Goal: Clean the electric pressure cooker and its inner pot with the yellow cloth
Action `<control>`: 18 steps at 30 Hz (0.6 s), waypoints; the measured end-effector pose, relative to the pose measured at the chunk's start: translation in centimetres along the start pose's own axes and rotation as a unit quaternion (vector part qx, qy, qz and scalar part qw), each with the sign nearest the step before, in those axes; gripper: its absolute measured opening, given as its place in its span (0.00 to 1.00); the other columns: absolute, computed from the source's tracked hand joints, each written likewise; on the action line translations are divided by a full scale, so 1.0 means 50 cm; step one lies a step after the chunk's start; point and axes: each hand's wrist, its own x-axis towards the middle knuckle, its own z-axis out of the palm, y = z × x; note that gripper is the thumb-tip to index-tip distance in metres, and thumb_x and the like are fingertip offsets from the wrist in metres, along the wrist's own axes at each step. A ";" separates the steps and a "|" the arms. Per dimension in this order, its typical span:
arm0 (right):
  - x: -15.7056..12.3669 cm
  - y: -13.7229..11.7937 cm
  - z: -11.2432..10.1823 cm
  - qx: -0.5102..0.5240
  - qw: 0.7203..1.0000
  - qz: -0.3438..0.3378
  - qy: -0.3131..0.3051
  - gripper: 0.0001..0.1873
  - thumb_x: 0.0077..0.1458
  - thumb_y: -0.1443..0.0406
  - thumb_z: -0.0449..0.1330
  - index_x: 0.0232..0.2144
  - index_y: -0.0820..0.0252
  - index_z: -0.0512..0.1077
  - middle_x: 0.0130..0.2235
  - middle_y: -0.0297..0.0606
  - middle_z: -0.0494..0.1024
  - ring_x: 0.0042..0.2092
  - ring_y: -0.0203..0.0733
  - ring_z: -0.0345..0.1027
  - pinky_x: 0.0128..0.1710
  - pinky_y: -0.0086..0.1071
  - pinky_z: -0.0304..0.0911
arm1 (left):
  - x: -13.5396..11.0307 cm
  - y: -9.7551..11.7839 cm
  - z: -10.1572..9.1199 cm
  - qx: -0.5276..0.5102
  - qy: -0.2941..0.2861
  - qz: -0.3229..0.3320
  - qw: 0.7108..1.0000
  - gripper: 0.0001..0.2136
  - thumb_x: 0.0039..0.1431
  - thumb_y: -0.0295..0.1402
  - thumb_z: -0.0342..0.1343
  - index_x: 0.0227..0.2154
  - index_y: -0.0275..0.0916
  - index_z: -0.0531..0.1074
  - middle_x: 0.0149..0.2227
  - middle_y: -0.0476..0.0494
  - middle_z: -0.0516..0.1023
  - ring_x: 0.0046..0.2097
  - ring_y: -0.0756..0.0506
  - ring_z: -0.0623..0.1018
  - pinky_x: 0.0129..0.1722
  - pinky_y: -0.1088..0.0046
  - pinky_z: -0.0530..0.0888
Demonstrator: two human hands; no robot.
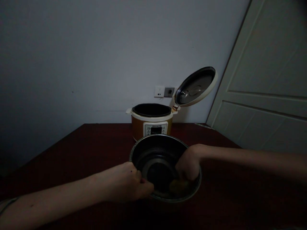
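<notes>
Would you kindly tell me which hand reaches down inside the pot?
The right hand, beside a yellowish item in the pot; the left hand grips the rim instead.

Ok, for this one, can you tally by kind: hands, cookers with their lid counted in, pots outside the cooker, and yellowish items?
Hands: 2 (left hand, right hand)
Cookers: 1 (orange-and-white cooker, lid open)
Pots: 1 (dark pot)
Yellowish items: 1 (blurred item inside the pot, too dim to identify)
Total: 5
</notes>
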 end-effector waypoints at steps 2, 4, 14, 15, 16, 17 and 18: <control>0.016 0.022 0.008 -0.095 0.986 0.076 0.111 0.06 0.41 0.72 0.62 0.17 0.61 0.71 0.21 0.31 0.71 0.31 0.41 0.68 0.38 0.35 0.63 | 0.000 0.000 0.002 0.013 0.005 0.009 1.000 0.04 0.55 0.29 0.54 0.28 0.43 0.64 0.16 0.55 0.69 0.14 0.52 0.63 0.12 0.71 0.45; 0.034 0.038 0.012 -0.196 0.942 0.124 0.244 0.05 0.42 0.73 0.61 0.21 0.60 0.75 0.26 0.37 0.76 0.39 0.47 0.71 0.49 0.42 0.59 | 0.000 -0.002 0.003 0.024 0.015 0.021 0.999 0.05 0.54 0.28 0.54 0.27 0.42 0.63 0.16 0.55 0.69 0.14 0.52 0.63 0.11 0.71 0.45; 0.036 0.044 -0.016 -0.452 0.803 0.119 0.371 0.14 0.53 0.70 0.56 0.41 0.61 0.77 0.58 0.45 0.65 0.63 0.55 0.50 0.63 0.51 0.34 | 0.000 -0.007 0.008 0.034 0.010 0.046 0.998 0.03 0.56 0.29 0.53 0.29 0.42 0.64 0.16 0.54 0.69 0.15 0.52 0.65 0.12 0.71 0.48; 0.023 0.030 -0.011 -0.427 0.817 0.147 0.358 0.13 0.52 0.69 0.57 0.40 0.62 0.77 0.54 0.48 0.70 0.60 0.56 0.54 0.62 0.51 0.36 | 0.000 -0.006 0.008 0.024 0.004 0.039 0.999 0.03 0.56 0.29 0.53 0.28 0.42 0.65 0.16 0.54 0.69 0.15 0.52 0.65 0.12 0.71 0.48; 0.008 0.013 -0.006 -0.393 0.838 0.178 0.333 0.12 0.51 0.68 0.59 0.38 0.64 0.77 0.49 0.51 0.74 0.57 0.57 0.59 0.61 0.52 0.39 | 0.000 -0.005 0.007 0.012 0.000 0.031 0.999 0.04 0.56 0.29 0.53 0.28 0.42 0.65 0.16 0.55 0.69 0.14 0.52 0.64 0.12 0.72 0.47; -0.008 -0.006 -0.001 -0.352 0.865 0.205 0.295 0.12 0.51 0.66 0.59 0.38 0.65 0.77 0.45 0.52 0.76 0.54 0.58 0.63 0.59 0.54 0.44 | 0.001 -0.004 0.006 0.000 -0.001 0.021 1.000 0.04 0.56 0.29 0.53 0.27 0.43 0.65 0.16 0.55 0.69 0.14 0.53 0.63 0.12 0.72 0.47; -0.024 -0.024 0.002 -0.305 0.894 0.216 0.247 0.13 0.51 0.64 0.59 0.38 0.65 0.77 0.41 0.52 0.77 0.50 0.58 0.67 0.55 0.54 0.50 | 0.001 -0.003 0.005 -0.011 0.000 0.011 1.000 0.04 0.56 0.29 0.53 0.27 0.43 0.65 0.16 0.55 0.69 0.14 0.53 0.62 0.11 0.72 0.46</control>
